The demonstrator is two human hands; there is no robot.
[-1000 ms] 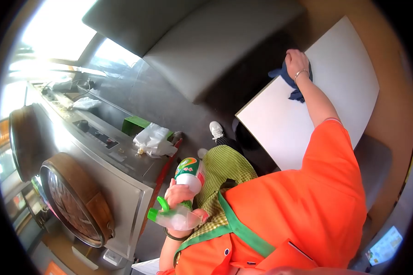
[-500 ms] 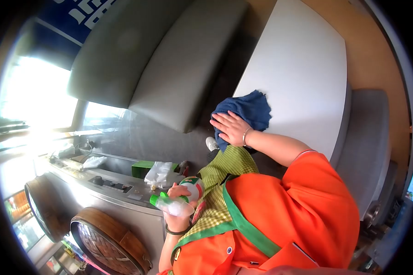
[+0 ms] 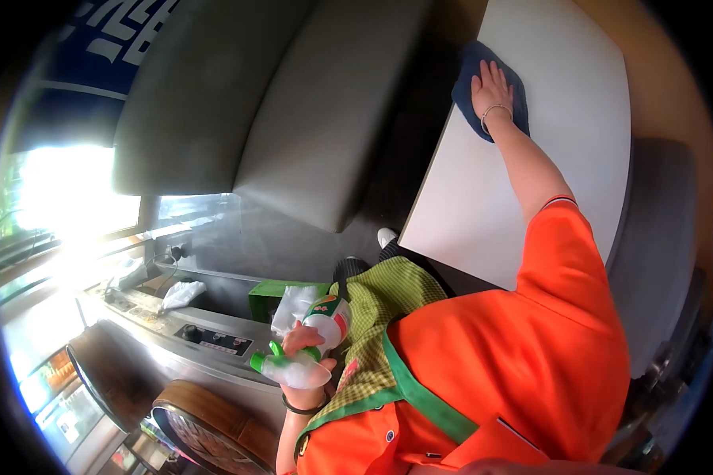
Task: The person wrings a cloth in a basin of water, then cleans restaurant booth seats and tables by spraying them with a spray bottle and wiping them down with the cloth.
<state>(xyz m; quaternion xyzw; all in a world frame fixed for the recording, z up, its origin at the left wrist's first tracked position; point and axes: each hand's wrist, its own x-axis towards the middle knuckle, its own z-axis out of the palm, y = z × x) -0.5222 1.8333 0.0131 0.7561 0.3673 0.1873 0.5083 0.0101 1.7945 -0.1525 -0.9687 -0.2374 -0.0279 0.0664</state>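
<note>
A white spray bottle (image 3: 325, 323) with a green trigger head and a green label is held in my left hand (image 3: 301, 344), close to the checked apron, its fingers wrapped round the neck. My right hand (image 3: 493, 93) lies flat, fingers spread, on a dark blue cloth (image 3: 471, 70). The cloth rests on the white table (image 3: 558, 150), at its left edge, with a corner reaching to the rim. A bracelet circles the right wrist.
A grey padded bench (image 3: 317, 119) stands left of the table, another grey seat (image 3: 661, 237) to its right. At lower left are a metal counter (image 3: 154, 328) with knobs, a plastic bag (image 3: 293, 307), a green box (image 3: 265, 297) and round wooden-rimmed steamers (image 3: 206, 427).
My right hand and the cloth went from the table's edge out to the near corner, then moved up and away along the left edge. The spray bottle stays in my left hand.
</note>
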